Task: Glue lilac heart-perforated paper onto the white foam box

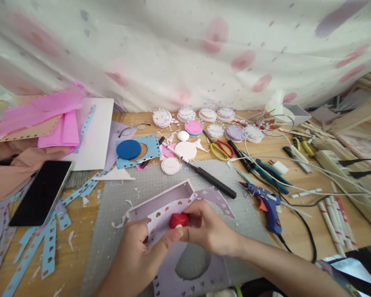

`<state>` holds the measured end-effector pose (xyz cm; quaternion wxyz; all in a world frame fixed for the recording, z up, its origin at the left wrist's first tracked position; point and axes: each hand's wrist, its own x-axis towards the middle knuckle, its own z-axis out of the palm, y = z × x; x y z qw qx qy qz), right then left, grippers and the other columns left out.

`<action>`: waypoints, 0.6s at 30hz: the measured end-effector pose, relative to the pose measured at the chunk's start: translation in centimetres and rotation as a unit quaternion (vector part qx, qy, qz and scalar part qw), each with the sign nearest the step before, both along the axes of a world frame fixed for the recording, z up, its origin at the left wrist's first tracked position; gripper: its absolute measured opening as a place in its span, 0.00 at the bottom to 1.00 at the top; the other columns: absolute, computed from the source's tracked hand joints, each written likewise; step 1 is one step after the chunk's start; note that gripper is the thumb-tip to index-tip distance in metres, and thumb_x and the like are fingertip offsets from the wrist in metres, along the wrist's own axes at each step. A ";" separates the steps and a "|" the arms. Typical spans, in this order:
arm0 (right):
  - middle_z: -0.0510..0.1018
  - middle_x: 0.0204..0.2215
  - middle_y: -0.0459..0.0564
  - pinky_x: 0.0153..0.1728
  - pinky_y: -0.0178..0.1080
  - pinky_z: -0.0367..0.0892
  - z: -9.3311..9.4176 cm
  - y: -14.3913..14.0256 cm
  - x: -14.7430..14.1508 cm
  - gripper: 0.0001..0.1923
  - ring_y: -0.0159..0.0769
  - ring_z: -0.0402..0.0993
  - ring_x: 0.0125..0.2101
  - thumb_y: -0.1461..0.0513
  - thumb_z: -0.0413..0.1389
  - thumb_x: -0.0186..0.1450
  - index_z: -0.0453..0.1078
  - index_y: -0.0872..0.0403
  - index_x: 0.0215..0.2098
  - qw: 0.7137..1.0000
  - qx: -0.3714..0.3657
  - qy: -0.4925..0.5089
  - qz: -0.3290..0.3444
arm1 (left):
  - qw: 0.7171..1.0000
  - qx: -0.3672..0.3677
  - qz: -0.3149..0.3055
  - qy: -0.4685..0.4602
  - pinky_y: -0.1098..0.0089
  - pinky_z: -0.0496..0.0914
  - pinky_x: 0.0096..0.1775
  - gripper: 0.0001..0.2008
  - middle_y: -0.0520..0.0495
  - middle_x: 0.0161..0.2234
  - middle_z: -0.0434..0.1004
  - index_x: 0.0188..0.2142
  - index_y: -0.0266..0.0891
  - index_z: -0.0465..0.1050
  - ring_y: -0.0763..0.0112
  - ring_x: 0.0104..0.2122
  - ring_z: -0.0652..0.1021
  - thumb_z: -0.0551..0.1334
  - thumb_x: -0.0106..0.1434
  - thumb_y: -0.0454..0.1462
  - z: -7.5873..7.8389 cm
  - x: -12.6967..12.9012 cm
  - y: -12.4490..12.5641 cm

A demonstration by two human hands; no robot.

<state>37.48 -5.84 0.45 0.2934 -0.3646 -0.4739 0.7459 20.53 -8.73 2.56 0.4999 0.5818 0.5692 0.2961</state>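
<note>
My left hand point(139, 249) is closed on a lavender sheet point(165, 209) that has heart-shaped holes along its edges. My left thumb presses against a small red craft punch point(177, 220). Fingers of my right hand point(208, 227) grip that punch from the right, at the sheet's edge; its underside is hidden. Behind my hands, an open lavender box form point(160, 200) stands on the grey cutting mat point(114, 222). Below them hangs a part of the lavender sheet with a large round cutout.
A black-handled craft knife point(216, 182) lies beyond my hands. A blue glue gun point(268, 206) and cables are at right. A phone point(41, 193) and blue punched strips point(49, 247) lie left. Several stacked discs point(207, 114) line the back, near scissors point(219, 149).
</note>
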 end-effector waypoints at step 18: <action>0.66 0.26 0.41 0.28 0.30 0.59 1.8 0.5 0.7 0.18 0.25 0.59 0.26 0.59 0.69 0.50 0.67 0.56 0.31 0.989 -0.103 0.095 0.045 | 0.994 0.043 0.027 0.092 0.72 0.74 0.36 0.13 0.48 0.33 0.81 0.39 0.41 0.70 0.65 0.34 0.80 0.57 0.64 0.47 0.3 -1.3 0.1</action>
